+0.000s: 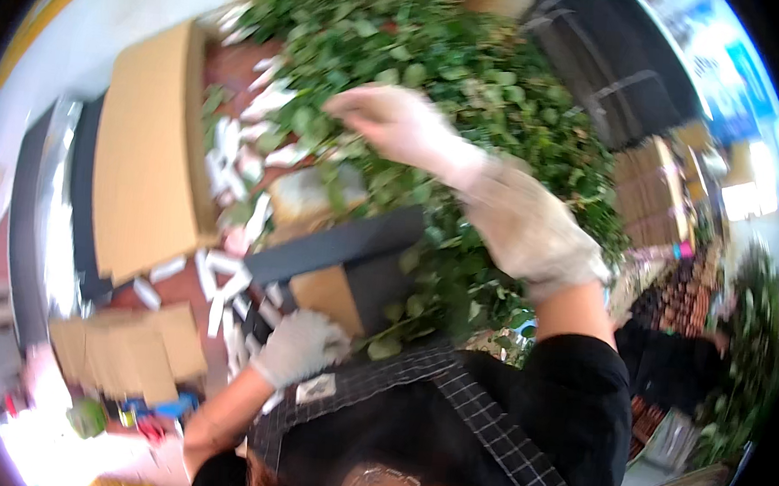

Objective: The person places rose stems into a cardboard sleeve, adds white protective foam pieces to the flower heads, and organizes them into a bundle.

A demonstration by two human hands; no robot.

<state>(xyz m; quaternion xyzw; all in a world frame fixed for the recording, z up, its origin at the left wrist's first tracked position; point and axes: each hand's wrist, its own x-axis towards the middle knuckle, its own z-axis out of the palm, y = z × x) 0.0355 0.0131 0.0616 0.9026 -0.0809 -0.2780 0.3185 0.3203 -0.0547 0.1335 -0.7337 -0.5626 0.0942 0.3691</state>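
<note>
My right hand (398, 125), in a pale glove with a beige sleeve cover, reaches over a large heap of green leafy stems (403, 47). Its fingers are bent and blurred, and whether a stem is between them is unclear. Lower down, close to my apron, my left hand (304, 349) in a whitish glove is beside a black-and-tan board (328, 296); its fingertips are partly hidden. White wrapper pieces (221, 275) lie loose near it. At the left ends of the stems are white and pale pink shapes (264, 99), apparently wrapped flower heads.
A tall cardboard piece (148, 158) stands left of the stems. Flat cardboard sheets (128, 347) lie below it. A black strip (339, 243) crosses the work area. Black sheeting (619, 62) hangs at upper right. Dark-clothed person (672, 364) is at right, near more foliage (747, 356).
</note>
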